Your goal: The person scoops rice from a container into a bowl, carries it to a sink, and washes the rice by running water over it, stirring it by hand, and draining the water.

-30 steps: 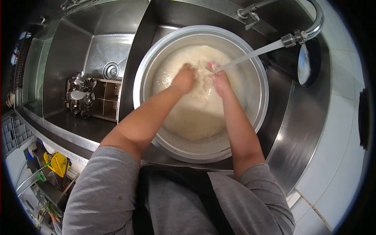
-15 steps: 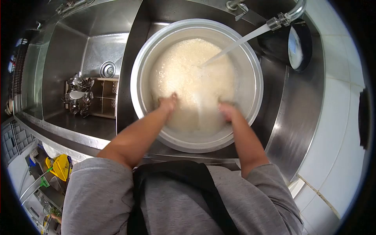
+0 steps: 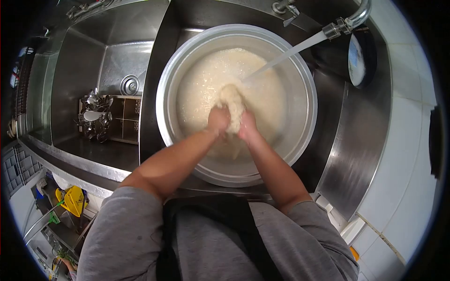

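Note:
A large round metal pot [image 3: 165, 100] holds cloudy water and pale grains that look like rice [image 3: 201, 89]. Near its middle, a raised heap of rice [image 3: 232, 96] sits between my two hands. My left hand [image 3: 219, 119] curls round the heap's left side. On the other side, my right hand [image 3: 247, 124] presses against it, fingers partly hidden by rice and blurred. A stream of water [image 3: 286, 52] runs from the tap [image 3: 338, 27] into the pot just beyond my hands.
To the left is a second sink basin [image 3: 124, 56] with a drain. A divided rack [image 3: 125, 117] there holds several spoons and other cutlery [image 3: 96, 114]. A dark pan [image 3: 363, 58] leans at the right, near the white tiled wall [image 3: 408, 126].
My hands have come together from opposite sides of the pot toward its middle. A heap of rice now rises between them. Water keeps running.

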{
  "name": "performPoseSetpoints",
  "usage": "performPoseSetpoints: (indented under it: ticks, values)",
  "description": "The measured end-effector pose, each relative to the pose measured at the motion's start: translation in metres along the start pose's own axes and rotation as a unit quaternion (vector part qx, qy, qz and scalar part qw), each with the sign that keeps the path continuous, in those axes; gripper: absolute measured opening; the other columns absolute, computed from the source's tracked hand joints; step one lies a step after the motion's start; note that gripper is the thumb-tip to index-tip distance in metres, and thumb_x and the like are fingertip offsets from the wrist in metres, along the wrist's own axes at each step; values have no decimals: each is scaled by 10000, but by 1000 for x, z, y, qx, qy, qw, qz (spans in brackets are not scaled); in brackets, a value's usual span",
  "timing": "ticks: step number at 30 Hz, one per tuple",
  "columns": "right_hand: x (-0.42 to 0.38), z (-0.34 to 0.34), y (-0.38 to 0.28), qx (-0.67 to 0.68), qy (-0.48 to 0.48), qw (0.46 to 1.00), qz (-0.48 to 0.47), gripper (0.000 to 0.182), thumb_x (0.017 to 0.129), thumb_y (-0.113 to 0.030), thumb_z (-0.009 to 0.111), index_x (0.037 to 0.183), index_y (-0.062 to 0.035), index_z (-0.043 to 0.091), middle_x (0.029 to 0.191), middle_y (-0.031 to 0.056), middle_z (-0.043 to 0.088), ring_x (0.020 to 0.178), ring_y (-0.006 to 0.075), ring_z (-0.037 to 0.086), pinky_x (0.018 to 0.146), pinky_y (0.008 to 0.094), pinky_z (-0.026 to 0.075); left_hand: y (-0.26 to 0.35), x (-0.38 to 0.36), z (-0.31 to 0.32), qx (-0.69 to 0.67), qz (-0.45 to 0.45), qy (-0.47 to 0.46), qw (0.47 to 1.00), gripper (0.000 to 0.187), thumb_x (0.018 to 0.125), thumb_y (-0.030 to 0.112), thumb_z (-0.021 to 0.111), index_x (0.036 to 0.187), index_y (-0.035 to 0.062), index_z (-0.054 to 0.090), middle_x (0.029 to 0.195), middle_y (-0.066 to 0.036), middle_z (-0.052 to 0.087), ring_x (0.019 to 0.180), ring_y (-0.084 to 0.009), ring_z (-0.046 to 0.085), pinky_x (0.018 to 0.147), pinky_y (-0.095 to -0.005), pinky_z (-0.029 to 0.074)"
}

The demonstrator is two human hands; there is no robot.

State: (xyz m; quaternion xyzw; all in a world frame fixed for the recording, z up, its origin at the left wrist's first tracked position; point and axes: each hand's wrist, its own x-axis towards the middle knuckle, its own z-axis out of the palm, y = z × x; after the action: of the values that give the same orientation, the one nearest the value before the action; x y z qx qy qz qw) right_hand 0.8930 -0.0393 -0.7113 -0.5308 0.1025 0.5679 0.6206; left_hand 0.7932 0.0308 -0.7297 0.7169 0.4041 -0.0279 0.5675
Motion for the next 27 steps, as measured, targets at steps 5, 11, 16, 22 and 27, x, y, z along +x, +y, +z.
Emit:
performPoseSetpoints:
  ticks: [5,11,16,22,27]
  values:
    - [75,37,-44,-347,-64,889,-293,274,896,-107,449,1119,-62,601,1220,88,544,1088,217,535,930,360,430,63,52,-69,63,181,181,965,470,766,89,589,1220,4,508,1189,-207,540,1099,-364,515,954,-410,420]
    - [71,90,-132,-901,5,269,-341,285,870,-173,483,1106,-178,644,1233,19,563,1189,250,489,978,440,390,53,77,-98,240,40,138,960,591,824,209,596,1366,125,376,1354,-171,427,1195,-361,461,1023,-402,377]
    - [81,60,-173,-921,123,361,-75,376,832,-381,562,1072,-111,668,1125,143,632,1085,310,582,940,416,440,35,43,-93,209,-77,94,970,545,878,272,546,1372,129,363,1355,-144,451,1194,-337,478,1007,-426,391]
    - [63,-56,-178,-864,89,481,115,580,873,-506,505,1206,-37,579,1297,193,517,1193,325,505,1037,434,336,-34,6,8,-102,-179,395,896,636,848,354,598,1383,124,342,1332,-299,385,1201,-417,435,1013,-458,366]
    - [2,-87,-126,-453,46,834,313,479,923,-415,481,1245,-62,520,1190,146,594,1024,275,608,874,479,479,4,-43,51,-180,-333,276,883,649,873,402,572,1381,70,342,1166,-250,500,1108,-377,509,933,-480,414]
